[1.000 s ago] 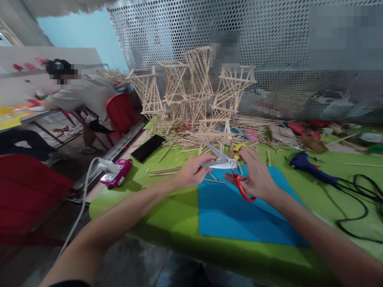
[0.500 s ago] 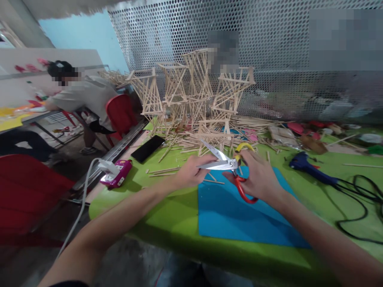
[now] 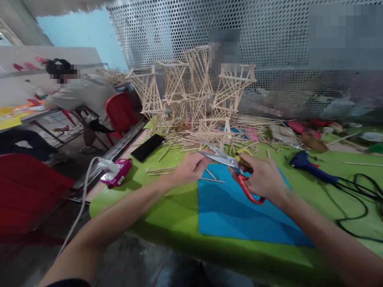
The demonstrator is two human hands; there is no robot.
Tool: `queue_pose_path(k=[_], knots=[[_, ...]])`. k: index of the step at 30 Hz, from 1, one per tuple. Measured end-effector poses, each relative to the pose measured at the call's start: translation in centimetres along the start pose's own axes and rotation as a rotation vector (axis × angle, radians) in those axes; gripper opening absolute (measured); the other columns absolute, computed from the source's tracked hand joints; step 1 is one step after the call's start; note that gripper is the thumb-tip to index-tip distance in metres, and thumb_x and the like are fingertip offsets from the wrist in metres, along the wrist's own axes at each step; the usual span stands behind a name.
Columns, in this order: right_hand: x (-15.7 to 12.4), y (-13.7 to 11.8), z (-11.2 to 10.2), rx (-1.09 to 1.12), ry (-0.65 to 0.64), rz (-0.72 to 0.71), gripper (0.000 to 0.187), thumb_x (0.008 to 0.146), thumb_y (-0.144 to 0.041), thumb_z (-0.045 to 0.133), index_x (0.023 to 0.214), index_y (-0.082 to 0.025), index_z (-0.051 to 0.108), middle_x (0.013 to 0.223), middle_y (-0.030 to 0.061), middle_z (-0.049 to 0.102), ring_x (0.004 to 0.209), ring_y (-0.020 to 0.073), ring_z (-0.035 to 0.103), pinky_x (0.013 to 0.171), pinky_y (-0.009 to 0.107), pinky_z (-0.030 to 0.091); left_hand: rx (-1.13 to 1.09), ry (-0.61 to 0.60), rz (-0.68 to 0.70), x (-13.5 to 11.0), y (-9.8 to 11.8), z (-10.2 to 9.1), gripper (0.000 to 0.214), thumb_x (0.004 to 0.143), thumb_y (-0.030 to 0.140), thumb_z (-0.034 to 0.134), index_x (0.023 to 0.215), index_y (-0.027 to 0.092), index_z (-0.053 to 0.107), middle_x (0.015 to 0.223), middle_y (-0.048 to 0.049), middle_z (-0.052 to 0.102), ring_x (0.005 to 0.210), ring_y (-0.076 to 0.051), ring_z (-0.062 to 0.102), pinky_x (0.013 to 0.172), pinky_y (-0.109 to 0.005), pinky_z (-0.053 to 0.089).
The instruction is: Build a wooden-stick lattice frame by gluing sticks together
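Note:
My right hand (image 3: 265,175) grips a pair of scissors (image 3: 226,159) by one red and one yellow handle, with the blades slightly apart and pointing left. Close to the blade tips, the fingers of my left hand (image 3: 190,167) are pinched together; whatever they hold is hidden or too small to name. Below both hands lies a blue sheet (image 3: 239,215), with a few thin wooden sticks (image 3: 209,180) at its upper left edge. Behind the hands, a structure of wooden sticks (image 3: 194,95) stands above a heap of loose sticks (image 3: 191,137).
Left on the green table (image 3: 167,215) are a black phone (image 3: 147,147) and a pink power strip (image 3: 121,173) with a white plug. A blue glue gun (image 3: 314,172) and its black cord lie right. A perforated metal panel (image 3: 269,48) rises behind. Another person (image 3: 83,93) sits far left.
The scissor blades have come closer together and tilted, their handles swinging slightly right. My left hand has shifted a little, still pinched near the tips.

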State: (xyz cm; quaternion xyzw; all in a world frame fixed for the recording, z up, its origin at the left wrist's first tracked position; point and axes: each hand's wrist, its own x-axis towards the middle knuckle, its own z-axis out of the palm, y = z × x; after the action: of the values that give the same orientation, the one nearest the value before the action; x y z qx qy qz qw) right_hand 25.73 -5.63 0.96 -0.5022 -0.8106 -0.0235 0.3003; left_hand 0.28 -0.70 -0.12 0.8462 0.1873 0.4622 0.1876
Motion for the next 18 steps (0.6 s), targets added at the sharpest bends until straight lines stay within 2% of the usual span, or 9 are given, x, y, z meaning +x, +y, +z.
queue_pose_path(k=[4,7,13,18], knots=[[0.1,-0.8,-0.4,0.110,-0.059,0.029,0.032,0.084,-0.035,0.066,0.069,-0.025,0.039,0.056,-0.0034,0.051,0.050,0.0129,0.041,0.055,0.029,0.031,-0.014,0.049,-0.031,0.0,0.0,0.2,0.044,0.110,0.046,0.043,0.088,0.017,0.066,0.064,0.0008,0.057,0.052,-0.010,0.043,0.050,-0.022,0.032],[0.3,-1.3,-0.8,0.167,-0.098,0.045,0.039,0.088,-0.043,0.066,0.067,-0.024,0.038,0.053,-0.0047,0.045,0.050,0.0118,0.035,0.054,0.029,0.030,-0.033,0.046,-0.058,0.1,0.4,0.2,0.047,0.111,0.049,0.042,0.089,0.016,0.068,0.065,0.0000,0.059,0.053,-0.010,0.046,0.051,-0.022,0.033],[0.7,-1.2,-1.1,0.306,-0.214,0.056,0.051,0.091,-0.053,0.066,0.064,-0.023,0.035,0.056,-0.0053,0.036,0.053,0.0104,0.030,0.052,0.027,0.026,-0.081,0.029,-0.127,0.3,1.1,-0.2,0.049,0.111,0.051,0.040,0.097,0.016,0.071,0.065,0.0000,0.057,0.057,-0.012,0.050,0.058,-0.024,0.039],[0.3,-1.0,-0.5,0.444,-0.263,0.142,0.056,0.090,-0.057,0.070,0.061,-0.022,0.036,0.057,-0.0047,0.032,0.054,0.0105,0.030,0.050,0.027,0.023,-0.148,0.008,-0.155,0.2,0.8,-0.2,0.047,0.111,0.053,0.042,0.097,0.017,0.069,0.062,0.0025,0.049,0.053,-0.011,0.042,0.054,-0.024,0.034]])
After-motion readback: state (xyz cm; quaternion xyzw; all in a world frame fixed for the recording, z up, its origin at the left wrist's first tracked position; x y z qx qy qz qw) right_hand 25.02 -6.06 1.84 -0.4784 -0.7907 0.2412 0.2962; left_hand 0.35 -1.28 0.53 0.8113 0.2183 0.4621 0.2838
